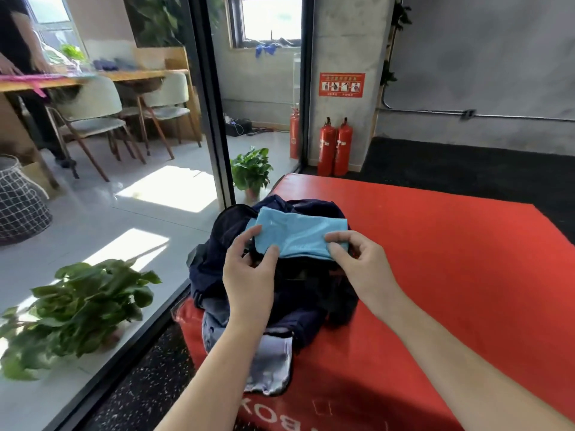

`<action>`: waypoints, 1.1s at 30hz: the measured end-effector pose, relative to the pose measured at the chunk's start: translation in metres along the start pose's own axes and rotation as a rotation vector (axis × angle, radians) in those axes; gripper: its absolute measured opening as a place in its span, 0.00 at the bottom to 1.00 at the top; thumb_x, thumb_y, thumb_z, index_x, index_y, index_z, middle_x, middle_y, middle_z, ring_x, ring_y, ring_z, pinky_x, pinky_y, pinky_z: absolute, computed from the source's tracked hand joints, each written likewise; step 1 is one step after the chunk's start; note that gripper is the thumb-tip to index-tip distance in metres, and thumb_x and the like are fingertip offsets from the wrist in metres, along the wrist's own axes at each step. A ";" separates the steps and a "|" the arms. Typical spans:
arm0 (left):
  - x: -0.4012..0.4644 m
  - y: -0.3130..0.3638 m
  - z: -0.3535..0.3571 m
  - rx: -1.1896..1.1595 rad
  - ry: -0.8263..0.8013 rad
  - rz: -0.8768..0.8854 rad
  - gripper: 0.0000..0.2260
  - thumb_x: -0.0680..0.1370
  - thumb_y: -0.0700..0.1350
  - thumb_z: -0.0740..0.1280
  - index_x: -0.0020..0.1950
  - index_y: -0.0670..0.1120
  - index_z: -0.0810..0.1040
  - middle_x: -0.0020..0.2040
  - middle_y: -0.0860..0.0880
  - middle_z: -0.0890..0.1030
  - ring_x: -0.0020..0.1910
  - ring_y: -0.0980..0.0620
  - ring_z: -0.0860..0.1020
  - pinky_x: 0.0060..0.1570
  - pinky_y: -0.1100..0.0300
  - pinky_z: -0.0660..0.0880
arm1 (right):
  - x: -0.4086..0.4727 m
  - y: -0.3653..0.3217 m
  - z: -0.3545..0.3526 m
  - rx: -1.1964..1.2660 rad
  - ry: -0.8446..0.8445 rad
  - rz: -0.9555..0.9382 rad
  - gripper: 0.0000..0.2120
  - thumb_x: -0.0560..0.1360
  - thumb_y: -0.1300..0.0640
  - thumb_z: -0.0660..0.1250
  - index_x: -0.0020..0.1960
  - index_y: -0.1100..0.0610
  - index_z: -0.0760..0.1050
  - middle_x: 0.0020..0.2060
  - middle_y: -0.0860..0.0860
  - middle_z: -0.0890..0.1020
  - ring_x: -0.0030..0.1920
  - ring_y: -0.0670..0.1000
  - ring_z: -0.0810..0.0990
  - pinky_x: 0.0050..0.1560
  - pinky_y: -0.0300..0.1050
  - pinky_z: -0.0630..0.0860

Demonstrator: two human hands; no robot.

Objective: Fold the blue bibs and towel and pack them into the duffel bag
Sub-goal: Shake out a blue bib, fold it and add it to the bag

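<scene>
A folded light-blue cloth (298, 236) lies across the open top of a dark navy duffel bag (314, 303) on a red padded box (435, 275). My left hand (249, 272) pinches the cloth's near left edge between thumb and fingers. My right hand (357, 259) pinches its near right edge. Whether this cloth is a bib or the towel cannot be told. A pale grey-blue cloth (270, 362) hangs over the box's front left corner under my left forearm, with a denim-blue piece (214, 325) beside it.
A glass wall with a black frame (214, 119) runs along the left of the box. Potted plants (77, 309) stand behind the glass. Two red fire extinguishers (336, 147) stand by a concrete pillar beyond the box. Another person stands at a far table (93, 77).
</scene>
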State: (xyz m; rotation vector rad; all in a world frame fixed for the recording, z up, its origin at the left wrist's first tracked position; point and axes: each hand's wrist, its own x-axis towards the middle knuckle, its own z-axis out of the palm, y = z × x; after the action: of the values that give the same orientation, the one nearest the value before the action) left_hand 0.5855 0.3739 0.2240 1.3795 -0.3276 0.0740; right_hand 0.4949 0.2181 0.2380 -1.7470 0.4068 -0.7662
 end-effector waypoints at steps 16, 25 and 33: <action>0.094 -0.068 -0.014 0.206 0.075 -0.079 0.19 0.79 0.43 0.69 0.70 0.55 0.76 0.64 0.59 0.79 0.63 0.58 0.77 0.68 0.56 0.72 | 0.069 0.045 0.088 -0.322 -0.031 0.095 0.07 0.78 0.53 0.69 0.56 0.48 0.81 0.49 0.44 0.83 0.42 0.41 0.78 0.40 0.24 0.69; 0.084 -0.075 0.000 0.566 0.000 -0.008 0.20 0.83 0.46 0.65 0.75 0.49 0.71 0.78 0.45 0.63 0.78 0.47 0.59 0.75 0.53 0.59 | 0.069 0.048 0.074 -0.486 -0.178 0.140 0.08 0.77 0.49 0.70 0.55 0.48 0.80 0.48 0.43 0.79 0.44 0.44 0.79 0.43 0.35 0.73; 0.037 -0.051 0.029 0.713 -0.104 0.367 0.17 0.80 0.47 0.69 0.69 0.48 0.77 0.75 0.44 0.65 0.72 0.44 0.66 0.67 0.43 0.69 | 0.026 0.022 0.019 -0.385 -0.162 0.123 0.09 0.77 0.51 0.69 0.57 0.48 0.79 0.56 0.45 0.79 0.46 0.43 0.80 0.51 0.39 0.76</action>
State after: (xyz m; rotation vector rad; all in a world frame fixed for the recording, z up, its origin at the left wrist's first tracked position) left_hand 0.6273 0.3303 0.1895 2.0156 -0.6831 0.4589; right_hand 0.5289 0.2086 0.2222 -2.1032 0.5731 -0.4734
